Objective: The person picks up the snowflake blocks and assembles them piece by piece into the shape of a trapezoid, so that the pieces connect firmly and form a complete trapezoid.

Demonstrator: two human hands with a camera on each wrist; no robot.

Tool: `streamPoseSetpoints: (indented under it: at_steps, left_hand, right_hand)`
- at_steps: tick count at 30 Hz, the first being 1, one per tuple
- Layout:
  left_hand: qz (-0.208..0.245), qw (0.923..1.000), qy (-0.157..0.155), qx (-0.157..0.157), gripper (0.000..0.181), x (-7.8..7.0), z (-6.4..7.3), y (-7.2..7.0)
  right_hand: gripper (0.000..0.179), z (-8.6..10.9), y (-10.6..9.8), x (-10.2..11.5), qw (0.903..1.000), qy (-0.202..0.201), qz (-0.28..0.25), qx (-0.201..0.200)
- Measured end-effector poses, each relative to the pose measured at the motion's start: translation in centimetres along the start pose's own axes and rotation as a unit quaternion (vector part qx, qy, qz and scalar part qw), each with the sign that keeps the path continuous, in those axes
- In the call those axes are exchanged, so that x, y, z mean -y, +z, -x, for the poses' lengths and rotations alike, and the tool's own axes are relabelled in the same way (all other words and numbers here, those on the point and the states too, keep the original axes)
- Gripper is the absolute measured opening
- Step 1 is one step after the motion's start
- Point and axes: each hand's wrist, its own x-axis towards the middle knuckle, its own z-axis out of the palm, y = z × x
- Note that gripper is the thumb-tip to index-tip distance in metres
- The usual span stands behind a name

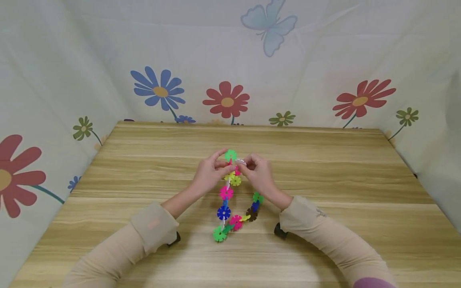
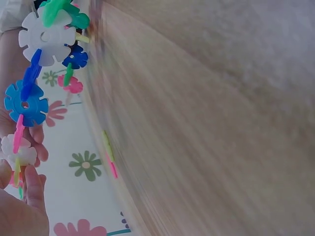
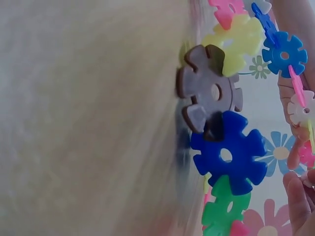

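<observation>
A chain of colourful slotted plastic snowflake discs hangs from my left hand (image 1: 209, 175), whose thumb and fingers pinch it near its top, just under a bright green disc (image 1: 231, 153). My right hand (image 1: 261, 175) pinches a white disc (image 1: 240, 161) close against the left fingertips. Downward the chain runs through a pink disc (image 1: 226, 193) and a dark blue disc (image 1: 223, 216) to a green disc (image 1: 220, 237). It then curves right past a brown disc (image 3: 197, 86) towards my right wrist. Fingers partly hide the chain's top.
A yellow disc (image 1: 235, 181) and a pink disc (image 1: 237, 171) show below the hands, close to the wood-grain table (image 1: 144, 224). Behind the table's far edge hangs a pale cloth (image 1: 194, 48) printed with flowers and a butterfly.
</observation>
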Motion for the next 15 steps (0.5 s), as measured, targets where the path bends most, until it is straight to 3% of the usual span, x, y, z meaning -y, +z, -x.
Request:
streamPoseSetpoints:
  at_steps: [4, 7, 11, 15]
  left_hand:
    - [0.0, 0.9999, 0.011, 0.004, 0.06, 0.1, 0.0, 0.1]
    - [0.0, 0.9998, 0.019, 0.006, 0.061, 0.3, 0.0, 0.3]
    - [0.003, 0.9998, 0.02, 0.004, 0.061, 0.4, -0.1, 0.4]
    - [0.011, 0.9997, 0.021, -0.001, 0.063, 0.5, -0.1, 0.4]
  right_hand:
    - [0.008, 0.1, 0.1, 0.0, 0.9997, 0.006, 0.023, 0.001]
    - [0.009, -0.1, 0.5, -1.1, 0.9993, 0.004, 0.037, -0.004]
    - [0.011, -0.3, 1.0, -3.0, 0.9985, -0.011, 0.052, -0.013]
    - [0.013, -0.3, 1.2, -3.2, 0.996, -0.032, 0.08, -0.024]
